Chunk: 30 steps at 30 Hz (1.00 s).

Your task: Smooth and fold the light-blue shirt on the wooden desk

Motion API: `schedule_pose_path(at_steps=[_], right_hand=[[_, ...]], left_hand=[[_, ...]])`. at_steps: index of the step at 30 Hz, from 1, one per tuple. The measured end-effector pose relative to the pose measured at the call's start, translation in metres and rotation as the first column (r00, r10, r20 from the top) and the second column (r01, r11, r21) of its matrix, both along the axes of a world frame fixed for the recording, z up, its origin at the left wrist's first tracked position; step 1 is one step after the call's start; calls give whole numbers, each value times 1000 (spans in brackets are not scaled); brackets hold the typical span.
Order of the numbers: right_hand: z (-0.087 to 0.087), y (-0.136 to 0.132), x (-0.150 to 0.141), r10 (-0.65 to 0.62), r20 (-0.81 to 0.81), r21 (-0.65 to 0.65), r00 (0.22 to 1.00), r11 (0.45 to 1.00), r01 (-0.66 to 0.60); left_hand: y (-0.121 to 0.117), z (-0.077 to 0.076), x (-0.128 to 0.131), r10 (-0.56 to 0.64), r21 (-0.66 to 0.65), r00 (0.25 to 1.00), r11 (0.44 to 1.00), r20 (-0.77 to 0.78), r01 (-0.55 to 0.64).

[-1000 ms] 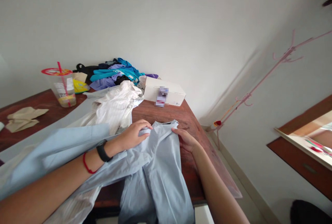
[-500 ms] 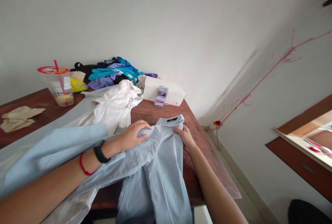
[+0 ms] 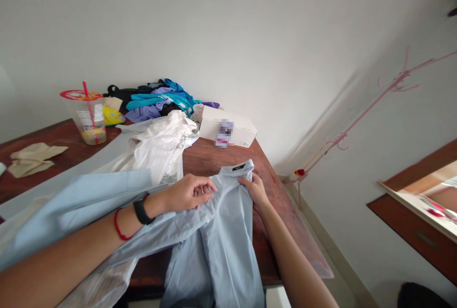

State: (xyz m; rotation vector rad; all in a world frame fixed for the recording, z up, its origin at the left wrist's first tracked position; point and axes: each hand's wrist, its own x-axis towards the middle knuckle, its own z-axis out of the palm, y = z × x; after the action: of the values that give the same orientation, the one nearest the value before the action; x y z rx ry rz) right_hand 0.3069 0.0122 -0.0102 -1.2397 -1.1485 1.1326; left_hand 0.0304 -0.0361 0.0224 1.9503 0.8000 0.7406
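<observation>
A light blue shirt [image 3: 228, 232] lies over the front of the wooden table [image 3: 203, 153], its collar with a dark label pointing away from me. Its lower part hangs past the near edge. My right hand [image 3: 256, 189] grips the shirt just below the collar, thumb on top and fingers hidden beneath the cloth. Over the shirt's left shoulder is my left hand [image 3: 193, 192], fingers loosely bent and apart, with no cloth pinched in them. Whether its fingertips touch the fabric is hard to tell. A white striped shirt [image 3: 160, 144] lies to the left.
Behind are a white box [image 3: 228, 127] and a heap of clothes [image 3: 160, 101]. A plastic cup [image 3: 89, 122] with a red straw and a crumpled napkin [image 3: 34, 158] stand and lie at left. A pink coat rack [image 3: 357, 117] stands right, near a wall opening.
My left hand has lifted a little off the shirt and its fingers have curled. My right hand keeps its hold at the collar. The view has shifted slightly.
</observation>
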Motion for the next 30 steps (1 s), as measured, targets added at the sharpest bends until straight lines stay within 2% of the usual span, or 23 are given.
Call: schedule_pose_path(at_steps=[5,8,10,13,16,18,20,23,26,28,30], right_hand=[[4,-2,-3,6,-48,-8,999,1000,-7],[15,-7,-14,-7,-50,-5,999,1000,7],[27,-14,-29,36,-39,10,999,999,-35],[47,-28,-58,174,54,74,983,981,-178],[60,-40,-87,321,270,179,908,910,-375],[62,-44,-101,421,392,209,818,825,-525],[59,-47,-109,477,429,213,767,772,-599],[50,-49,-112,505,311,195,805,796,-574],[42,-56,-109,502,197,160,842,831,-533],[38,-65,-103,468,225,115,855,858,-500],[36,-78,-94,430,319,46,845,883,-467]], left_hand=[[2,-5,-1,-110,-155,988,980,108,126],[3,-1,0,-127,-285,965,939,228,191],[2,3,0,-110,-390,953,894,284,220],[1,6,-2,-73,-491,945,840,317,230],[0,5,-4,-45,-528,928,811,370,250],[1,2,-5,4,-559,914,792,405,244],[3,-2,-5,72,-595,886,766,458,245],[7,-6,-2,171,-662,841,702,513,261],[10,-7,0,242,-722,846,657,475,217],[11,-7,0,265,-736,845,646,465,202],[11,-6,1,294,-747,833,635,469,197]])
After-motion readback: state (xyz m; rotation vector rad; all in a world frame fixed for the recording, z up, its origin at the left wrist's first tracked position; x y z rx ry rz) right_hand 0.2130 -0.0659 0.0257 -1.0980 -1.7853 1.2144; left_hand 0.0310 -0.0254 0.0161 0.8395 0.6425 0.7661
